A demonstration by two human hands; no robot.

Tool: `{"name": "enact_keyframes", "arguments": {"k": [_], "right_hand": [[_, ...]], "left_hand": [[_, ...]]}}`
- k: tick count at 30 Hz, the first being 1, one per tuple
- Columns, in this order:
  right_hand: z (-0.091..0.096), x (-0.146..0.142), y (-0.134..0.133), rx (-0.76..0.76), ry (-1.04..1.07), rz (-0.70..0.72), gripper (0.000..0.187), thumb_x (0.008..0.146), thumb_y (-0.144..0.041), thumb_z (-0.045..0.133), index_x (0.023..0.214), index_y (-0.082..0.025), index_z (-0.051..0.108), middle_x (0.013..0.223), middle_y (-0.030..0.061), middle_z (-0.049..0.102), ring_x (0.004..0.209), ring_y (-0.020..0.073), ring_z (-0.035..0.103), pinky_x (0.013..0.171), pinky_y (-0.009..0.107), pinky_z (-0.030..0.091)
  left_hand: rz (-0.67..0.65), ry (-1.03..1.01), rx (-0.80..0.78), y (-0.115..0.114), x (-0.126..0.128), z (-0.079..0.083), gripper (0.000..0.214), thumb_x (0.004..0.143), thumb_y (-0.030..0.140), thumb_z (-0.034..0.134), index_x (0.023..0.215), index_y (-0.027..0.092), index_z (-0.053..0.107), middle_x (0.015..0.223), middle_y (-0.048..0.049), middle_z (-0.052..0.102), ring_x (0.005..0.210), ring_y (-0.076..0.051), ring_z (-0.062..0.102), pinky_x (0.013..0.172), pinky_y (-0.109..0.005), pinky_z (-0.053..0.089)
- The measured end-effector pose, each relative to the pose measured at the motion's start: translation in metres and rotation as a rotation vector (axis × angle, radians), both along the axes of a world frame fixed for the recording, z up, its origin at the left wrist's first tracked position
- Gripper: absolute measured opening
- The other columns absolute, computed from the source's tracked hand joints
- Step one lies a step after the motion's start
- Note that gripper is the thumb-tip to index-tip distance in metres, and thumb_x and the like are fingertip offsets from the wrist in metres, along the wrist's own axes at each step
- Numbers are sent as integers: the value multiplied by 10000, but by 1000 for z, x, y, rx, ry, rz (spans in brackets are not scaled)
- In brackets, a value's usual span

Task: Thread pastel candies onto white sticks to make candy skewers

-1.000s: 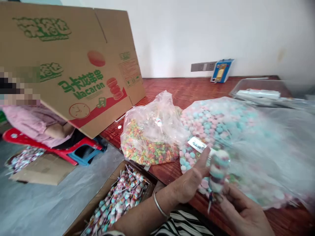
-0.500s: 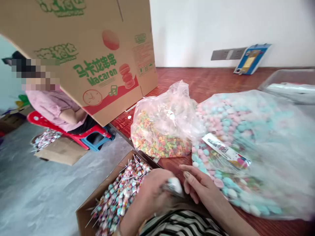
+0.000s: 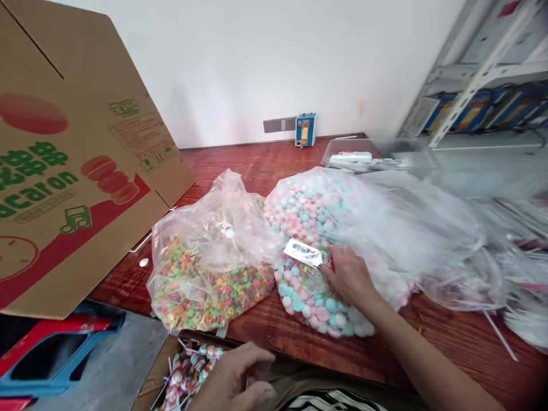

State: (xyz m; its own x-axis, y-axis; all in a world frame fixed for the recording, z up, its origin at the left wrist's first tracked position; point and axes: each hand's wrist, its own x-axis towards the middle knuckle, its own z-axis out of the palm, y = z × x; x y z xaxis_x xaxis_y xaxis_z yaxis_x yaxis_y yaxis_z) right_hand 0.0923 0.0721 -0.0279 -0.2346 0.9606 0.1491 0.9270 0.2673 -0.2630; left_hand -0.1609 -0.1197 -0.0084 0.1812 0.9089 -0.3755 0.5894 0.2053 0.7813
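Note:
My right hand (image 3: 349, 277) rests on the clear plastic bag of pink, blue and white round candies (image 3: 319, 217), its fingers curled on the plastic beside a white label (image 3: 303, 252). My left hand (image 3: 237, 379) hangs low over the near table edge, fingers loosely bent, just above the brown box of candy skewers (image 3: 186, 374). I cannot see anything in that hand. A second bag of small multicoloured ring candies (image 3: 205, 268) lies to the left of the pastel bag.
A large cardboard carton printed "Macaron" (image 3: 64, 165) leans at the left. The red-brown wooden table (image 3: 265, 165) carries a clear tray (image 3: 363, 157), more plastic and sticks (image 3: 496, 337) at right. A blue device (image 3: 305, 129) stands by the wall; red and blue stools (image 3: 55, 354) sit lower left.
The finished candy skewer has left my hands; the left hand dropped toward the skewer box, the right reached onto the pastel candy bag. The view swung right, losing the seated person.

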Motion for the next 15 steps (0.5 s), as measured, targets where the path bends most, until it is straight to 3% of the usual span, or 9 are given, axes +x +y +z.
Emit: {"name": "enact_keyframes", "arguments": {"k": [3, 7, 9, 11, 13, 15], "right_hand": [[-7, -3, 1, -2, 29, -22, 161, 857, -194, 547, 1002, -151, 604, 933, 96, 682, 899, 251, 604, 764, 329, 414], [-19, 6, 1, 25, 75, -9, 172, 868, -236, 518, 988, -152, 607, 1013, 125, 668, 954, 275, 607, 762, 347, 436], [-20, 13, 2, 72, 118, 16, 226, 887, -283, 482, 1017, -151, 611, 1030, 141, 670, 959, 293, 617, 768, 378, 451], [-11, 14, 3, 128, 163, 64, 245, 899, -336, 457, 976, -178, 628, 992, 133, 686, 938, 310, 628, 745, 399, 456], [7, 1, 4, 164, 233, 143, 256, 906, -384, 453, 918, -206, 636, 936, 117, 702, 898, 305, 644, 721, 390, 456], [30, -28, 5, 129, 316, 249, 262, 935, -406, 438, 947, -229, 631, 955, 95, 711, 855, 266, 662, 701, 352, 453]], "left_hand": [[-53, -119, 99, 38, 29, 19, 330, 740, 226, 685, 1067, 264, 711, 975, -24, 702, 876, -189, 617, 787, -249, 451], [-2, -252, 233, 66, 45, 18, 242, 768, 223, 688, 997, 270, 748, 966, -34, 726, 896, -210, 634, 812, -285, 461], [177, -248, 339, 76, 40, 13, 104, 800, 253, 660, 830, 235, 758, 817, -35, 720, 784, -197, 630, 733, -281, 464], [456, -217, 451, 86, 23, 9, 187, 825, 316, 630, 708, 196, 713, 674, -22, 661, 640, -162, 581, 623, -257, 438], [733, -214, 532, 98, -4, 7, 256, 842, 392, 601, 715, 181, 671, 594, 6, 580, 540, -127, 506, 540, -231, 396], [924, -205, 591, 116, -37, 7, 282, 853, 440, 573, 797, 176, 656, 569, 26, 531, 520, -118, 482, 524, -220, 388]]}}
